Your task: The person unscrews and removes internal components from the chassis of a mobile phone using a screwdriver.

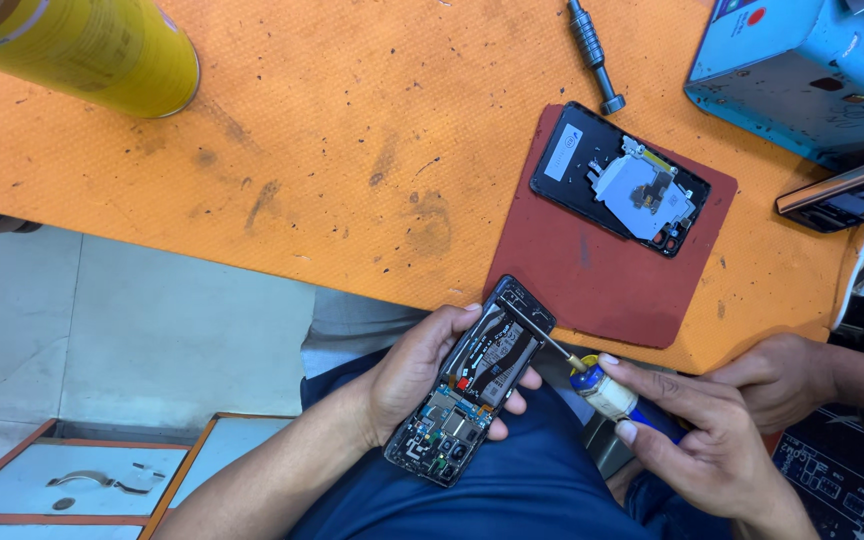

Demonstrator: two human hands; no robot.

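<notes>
Holding the opened phone [472, 385] in our left hand [414, 372] over the lap, fingers wrapped round its edges, board side up. Our right hand [697, 435] is closed on a small screwdriver [592, 382], its thin shaft laid across the phone's upper end. Best to keep the tip square and the phone steady, press lightly, and avoid slipping onto the board. Another hand [777, 375] rests at the orange table [352, 150] edge. Back cover [620, 180] lies on the red mat [602, 270], well apart.
</notes>
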